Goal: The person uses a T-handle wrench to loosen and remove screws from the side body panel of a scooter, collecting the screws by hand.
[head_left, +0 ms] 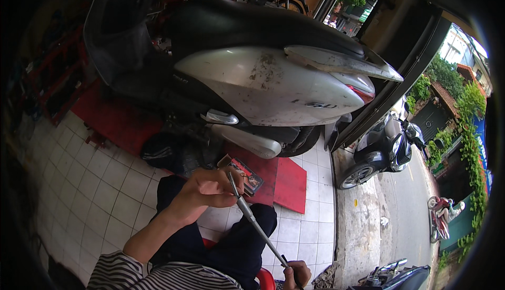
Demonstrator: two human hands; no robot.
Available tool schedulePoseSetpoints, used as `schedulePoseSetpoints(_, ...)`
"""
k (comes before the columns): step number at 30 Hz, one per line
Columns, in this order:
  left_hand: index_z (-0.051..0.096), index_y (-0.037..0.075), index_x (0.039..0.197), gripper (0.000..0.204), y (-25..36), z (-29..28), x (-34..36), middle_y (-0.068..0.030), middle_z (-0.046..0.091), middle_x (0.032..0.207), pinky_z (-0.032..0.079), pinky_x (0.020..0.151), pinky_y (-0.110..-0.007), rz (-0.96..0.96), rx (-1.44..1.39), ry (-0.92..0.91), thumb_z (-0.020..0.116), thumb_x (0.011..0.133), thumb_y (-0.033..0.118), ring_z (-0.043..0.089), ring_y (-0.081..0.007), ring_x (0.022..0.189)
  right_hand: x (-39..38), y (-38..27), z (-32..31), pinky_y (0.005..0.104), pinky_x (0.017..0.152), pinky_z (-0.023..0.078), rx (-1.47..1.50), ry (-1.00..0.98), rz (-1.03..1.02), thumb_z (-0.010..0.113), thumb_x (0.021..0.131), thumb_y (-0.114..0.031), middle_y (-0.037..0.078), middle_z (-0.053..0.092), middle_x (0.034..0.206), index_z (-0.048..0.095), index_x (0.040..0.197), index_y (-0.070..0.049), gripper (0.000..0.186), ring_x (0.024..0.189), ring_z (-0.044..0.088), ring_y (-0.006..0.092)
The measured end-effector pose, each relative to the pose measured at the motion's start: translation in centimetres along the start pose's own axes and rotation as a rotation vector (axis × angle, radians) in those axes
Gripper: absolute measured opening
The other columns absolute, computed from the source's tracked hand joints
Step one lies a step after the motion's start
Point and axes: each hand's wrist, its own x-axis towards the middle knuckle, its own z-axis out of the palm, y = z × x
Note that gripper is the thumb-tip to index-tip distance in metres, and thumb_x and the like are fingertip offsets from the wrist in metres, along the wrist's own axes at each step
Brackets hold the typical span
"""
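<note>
Workshop, head view: white tiled floor (115,211), open on the right to a grey road (413,206); a silver scooter (273,90) stands over a red platform (290,190).
Metal rod (256,223): held slantwise above the person's lap, its thin dark end up and to the left, its other end down and to the right.
Left grip (208,189): closed, thumb and fingers pinching the rod's thin end.
Right grip (298,275): closed around the rod's lower end, near the picture's bottom edge.
Open box (247,176): on the platform, just beyond the left hand; its contents are too small to tell.
Handling the rod: probably best steadied at both ends, the left fingertips light on the thin part and the right hand bearing the load, so that it neither bends nor slips.
Count: one rod, two hands, one box, one platform; at least five two-wheelers, including a dark scooter (386,150) by the doorway.
</note>
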Motion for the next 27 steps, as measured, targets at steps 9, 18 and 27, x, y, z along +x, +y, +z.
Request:
schedulePoseSetpoints(9, 0.054, 0.013, 0.075, 0.022, -0.8, 0.9, -0.8, -0.0065, 0.053, 0.094, 0.041, 0.086, -0.036, -0.007, -0.142, 0.003, 0.075, 0.079, 0.011, 0.052, -0.0218, 0.093, -0.9, 1.9, 1.3, 0.0376, 0.075, 0.046, 0.171, -0.002, 0.218, 0.07, 0.088, -0.008, 0.019, 0.06, 0.102, 0.057, 0.122, 0.001, 0.038, 0.089, 0.058, 0.0266)
schedulePoseSetpoints(18, 0.054, 0.011, 0.098, 0.025, -5.5, 0.8, -2.1, -0.0038, 0.058, 0.099, 0.041, 0.088, -0.033, 0.061, 0.11, 0.27, 0.074, 0.083, 0.008, 0.055, -0.0147, 0.097, 0.5, -5.5, 3.0, 0.0301, 0.063, 0.047, 0.236, -0.273, 0.795, 0.062, 0.098, -0.022, 0.009, 0.063, 0.082, 0.064, 0.111, -0.004, 0.022, 0.07, 0.057, 0.0152)
schedulePoseSetpoints(27, 0.052, 0.009, 0.122, 0.045, -11.6, -2.3, 0.4, 0.0008, 0.06, 0.096, 0.043, 0.082, -0.025, -0.147, 0.481, 0.202, 0.076, 0.085, 0.01, 0.057, -0.0077, 0.091, -5.1, -3.4, 11.2, 0.0258, 0.055, 0.04, 0.652, 0.063, 0.776, 0.069, 0.093, -0.013, 0.002, 0.053, 0.071, 0.052, 0.107, -0.006, 0.023, 0.061, 0.05, 0.0108)
